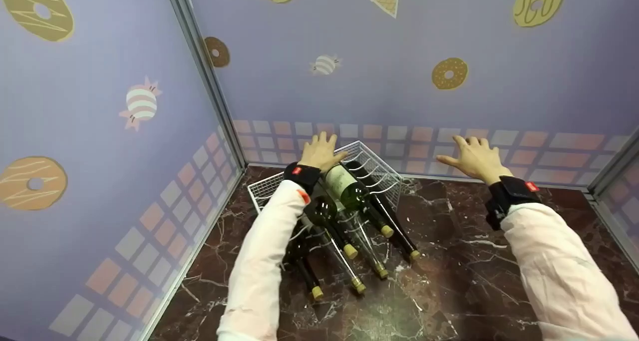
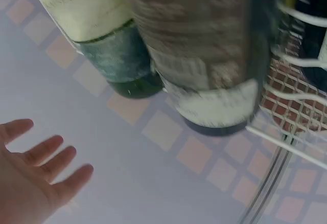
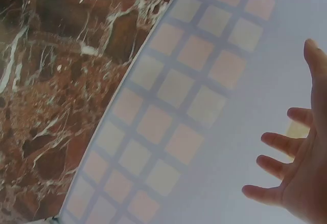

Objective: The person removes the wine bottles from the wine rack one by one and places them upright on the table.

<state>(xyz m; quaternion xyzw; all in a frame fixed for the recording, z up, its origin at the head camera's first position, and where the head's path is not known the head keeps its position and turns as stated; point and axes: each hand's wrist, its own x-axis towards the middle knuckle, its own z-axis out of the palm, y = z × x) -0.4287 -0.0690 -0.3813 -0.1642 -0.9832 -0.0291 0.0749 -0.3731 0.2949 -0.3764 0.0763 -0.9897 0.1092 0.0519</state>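
Note:
Several corked wine bottles lie in a white wire basket (image 1: 384,173), their necks pointing toward me. My left hand (image 1: 319,152) hovers over the back of the basket, fingers spread and holding nothing. Beneath it is a green bottle with a pale label (image 1: 341,182), lying on top with a second dark green bottle (image 1: 322,210). The left wrist view shows the bases of a pale-labelled bottle (image 2: 102,35) and a grey-labelled bottle (image 2: 204,55), apart from the fingers. My right hand (image 1: 477,157) is in the air right of the basket, fingers spread, holding nothing. The left sleeve hides part of the basket.
The basket stands on a dark red marbled floor (image 1: 439,281). Behind it rises a lilac wall (image 1: 379,91) with sweets and coloured squares printed on it. Another printed panel (image 1: 100,131) stands close on the left, joined at a metal corner post (image 1: 209,81).

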